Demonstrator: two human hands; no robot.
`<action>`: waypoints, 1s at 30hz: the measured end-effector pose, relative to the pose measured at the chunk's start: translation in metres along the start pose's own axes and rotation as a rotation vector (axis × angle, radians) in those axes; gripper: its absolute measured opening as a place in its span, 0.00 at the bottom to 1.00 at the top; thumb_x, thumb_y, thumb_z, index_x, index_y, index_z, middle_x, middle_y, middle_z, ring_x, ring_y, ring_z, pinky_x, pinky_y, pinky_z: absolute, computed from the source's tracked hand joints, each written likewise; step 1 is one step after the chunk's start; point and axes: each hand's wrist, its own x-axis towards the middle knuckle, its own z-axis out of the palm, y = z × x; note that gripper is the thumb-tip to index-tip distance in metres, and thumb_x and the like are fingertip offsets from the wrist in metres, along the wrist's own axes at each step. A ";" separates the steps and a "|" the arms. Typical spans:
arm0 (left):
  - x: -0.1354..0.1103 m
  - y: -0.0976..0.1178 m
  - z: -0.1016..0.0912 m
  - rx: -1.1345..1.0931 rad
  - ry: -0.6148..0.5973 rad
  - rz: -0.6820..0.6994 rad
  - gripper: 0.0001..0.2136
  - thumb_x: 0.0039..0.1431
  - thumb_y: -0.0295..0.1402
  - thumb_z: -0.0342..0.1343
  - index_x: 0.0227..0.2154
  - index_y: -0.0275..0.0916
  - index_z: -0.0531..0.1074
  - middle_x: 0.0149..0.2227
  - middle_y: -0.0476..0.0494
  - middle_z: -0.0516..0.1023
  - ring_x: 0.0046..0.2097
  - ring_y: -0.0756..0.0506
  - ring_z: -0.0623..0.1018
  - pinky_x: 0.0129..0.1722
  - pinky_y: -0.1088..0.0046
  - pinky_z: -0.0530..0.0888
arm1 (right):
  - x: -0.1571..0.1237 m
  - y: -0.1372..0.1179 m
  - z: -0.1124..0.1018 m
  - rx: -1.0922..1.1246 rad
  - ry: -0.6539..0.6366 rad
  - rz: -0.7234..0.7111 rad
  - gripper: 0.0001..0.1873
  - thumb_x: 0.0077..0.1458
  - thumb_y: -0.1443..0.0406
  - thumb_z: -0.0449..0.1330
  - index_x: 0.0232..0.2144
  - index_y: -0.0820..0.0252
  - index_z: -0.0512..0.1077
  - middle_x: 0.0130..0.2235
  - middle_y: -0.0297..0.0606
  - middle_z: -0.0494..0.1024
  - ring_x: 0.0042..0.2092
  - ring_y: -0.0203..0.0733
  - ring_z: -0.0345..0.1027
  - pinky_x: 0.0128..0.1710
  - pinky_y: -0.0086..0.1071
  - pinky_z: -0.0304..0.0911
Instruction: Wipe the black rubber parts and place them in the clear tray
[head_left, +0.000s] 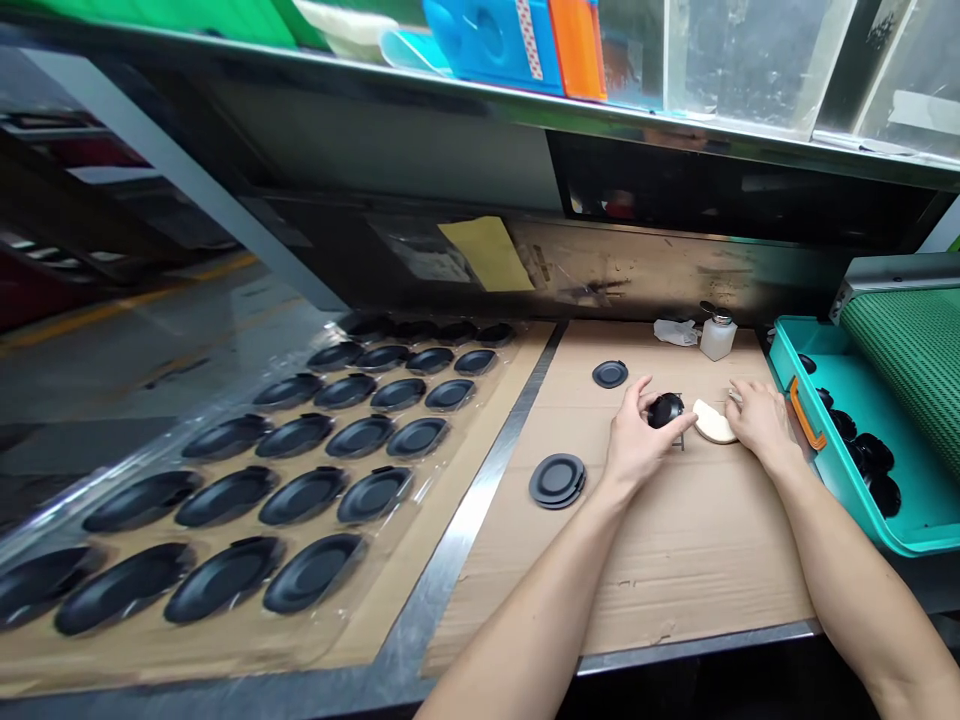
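My left hand (pixel 634 437) is closed round a glossy black round plastic part (pixel 664 409), thumb on the near side and fingers on the far side. A small metal stand or frame (pixel 679 440) shows partly beside that part. Just to the right, my right hand (pixel 759 420) has its fingers bent at the right edge of a white half-round pad (pixel 712 424); the fingertips are partly hidden. Beyond my left hand lies one flat black disc (pixel 610 374) on the cardboard (pixel 675 560). Nearer me, stacked black discs (pixel 557 480) rest left of my left forearm.
A clear plastic tray (pixel 405 560) with rows of black lids fills the left side. At right, a teal bin (pixel 930 540) with an orange latch holds several black parts, beside a green conveyor belt (pixel 911 330). A pump bottle (pixel 718 335) and crumpled white wipe (pixel 675 331) stand behind.
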 end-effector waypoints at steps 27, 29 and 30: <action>0.000 -0.006 -0.007 0.971 -0.021 0.157 0.18 0.70 0.42 0.46 0.44 0.35 0.75 0.47 0.31 0.76 0.52 0.35 0.70 0.53 0.58 0.67 | -0.021 -0.042 0.020 0.030 -0.037 -0.308 0.22 0.67 0.57 0.52 0.59 0.53 0.70 0.52 0.46 0.74 0.51 0.54 0.62 0.50 0.43 0.59; -0.005 0.002 -0.009 0.980 -0.113 0.139 0.20 0.69 0.46 0.45 0.47 0.36 0.75 0.50 0.31 0.75 0.54 0.35 0.70 0.54 0.56 0.67 | -0.020 -0.040 0.023 0.038 -0.033 -0.303 0.22 0.67 0.56 0.53 0.60 0.52 0.69 0.53 0.45 0.73 0.50 0.53 0.62 0.50 0.42 0.59; -0.009 0.007 -0.009 0.985 -0.185 0.141 0.21 0.68 0.48 0.48 0.48 0.36 0.74 0.52 0.31 0.74 0.56 0.34 0.69 0.55 0.55 0.68 | -0.019 -0.039 0.024 0.044 -0.027 -0.302 0.22 0.67 0.56 0.53 0.60 0.52 0.69 0.53 0.45 0.73 0.50 0.53 0.62 0.50 0.42 0.58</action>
